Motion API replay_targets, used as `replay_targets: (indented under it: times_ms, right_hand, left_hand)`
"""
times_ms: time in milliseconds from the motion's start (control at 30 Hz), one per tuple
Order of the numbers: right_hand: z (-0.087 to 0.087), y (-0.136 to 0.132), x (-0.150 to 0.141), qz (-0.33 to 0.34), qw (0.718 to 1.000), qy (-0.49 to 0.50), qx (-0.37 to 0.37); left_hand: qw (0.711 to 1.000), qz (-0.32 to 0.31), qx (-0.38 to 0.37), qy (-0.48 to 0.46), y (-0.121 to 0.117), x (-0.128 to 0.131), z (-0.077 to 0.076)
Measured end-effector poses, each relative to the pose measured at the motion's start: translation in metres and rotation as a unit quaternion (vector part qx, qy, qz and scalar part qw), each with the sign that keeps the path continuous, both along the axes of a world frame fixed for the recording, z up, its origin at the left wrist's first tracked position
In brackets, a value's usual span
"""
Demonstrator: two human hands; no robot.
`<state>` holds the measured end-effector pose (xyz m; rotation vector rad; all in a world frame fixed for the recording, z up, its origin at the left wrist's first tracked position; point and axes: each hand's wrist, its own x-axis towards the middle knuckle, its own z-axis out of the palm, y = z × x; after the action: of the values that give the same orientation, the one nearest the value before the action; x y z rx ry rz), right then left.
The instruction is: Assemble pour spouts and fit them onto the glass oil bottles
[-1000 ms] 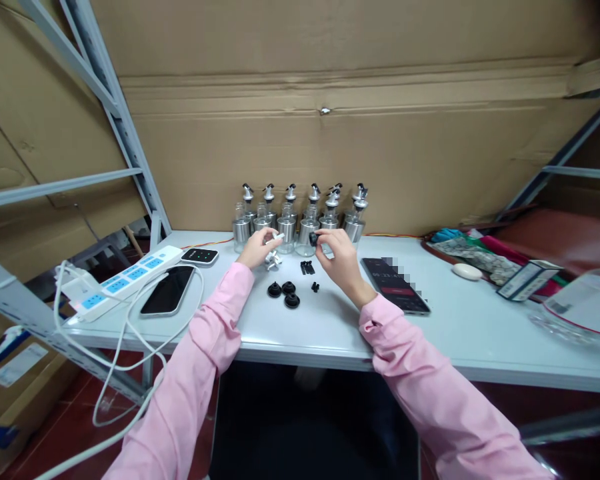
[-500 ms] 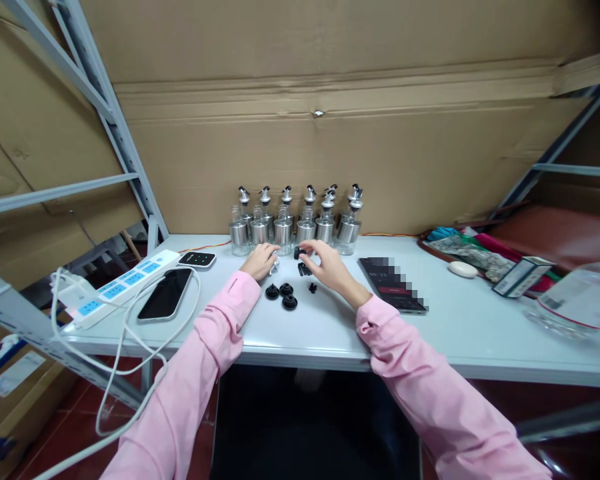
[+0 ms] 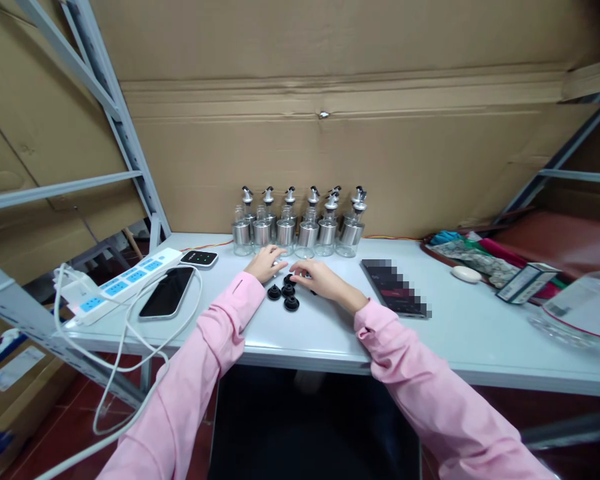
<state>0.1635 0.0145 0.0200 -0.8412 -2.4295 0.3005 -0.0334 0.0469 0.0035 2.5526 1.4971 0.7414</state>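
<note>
Both my arms, in pink sleeves, reach onto the white table [image 3: 460, 327]. My left hand [image 3: 267, 261] lies low on the table just in front of a row of several small glass-and-steel pourer bottles [image 3: 296, 230], its fingers curled over a small white-silver spout part [image 3: 276, 266]. My right hand [image 3: 321, 280] stretches leftwards, and its fingertips pinch a small black cap [image 3: 289, 278]. Three more black round caps [image 3: 286, 295] sit on the table right below the two hands. What lies under my right palm is hidden.
A dark phone [image 3: 168, 292] lies at the left beside a white-and-blue power strip [image 3: 125, 279] with loose white cables and a small black device [image 3: 199, 257]. A second phone [image 3: 394, 287], a white oval object [image 3: 465, 273], a small box [image 3: 526, 282] and a tray of cloth [image 3: 467, 248] lie at the right.
Both hands have come down from in front of the bottles to the table. My right hand has moved left to the black caps. My left hand has settled over the white spout part.
</note>
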Motion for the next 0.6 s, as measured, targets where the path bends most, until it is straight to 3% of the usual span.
replay_targets:
  times_ms: [600]
  right_hand:
    - [0.0077,-0.0093,-0.0016,0.021,0.999,0.038,-0.032]
  left_hand:
    - [1.000,0.019,0.000,0.014,0.0028,0.0006,-0.0054]
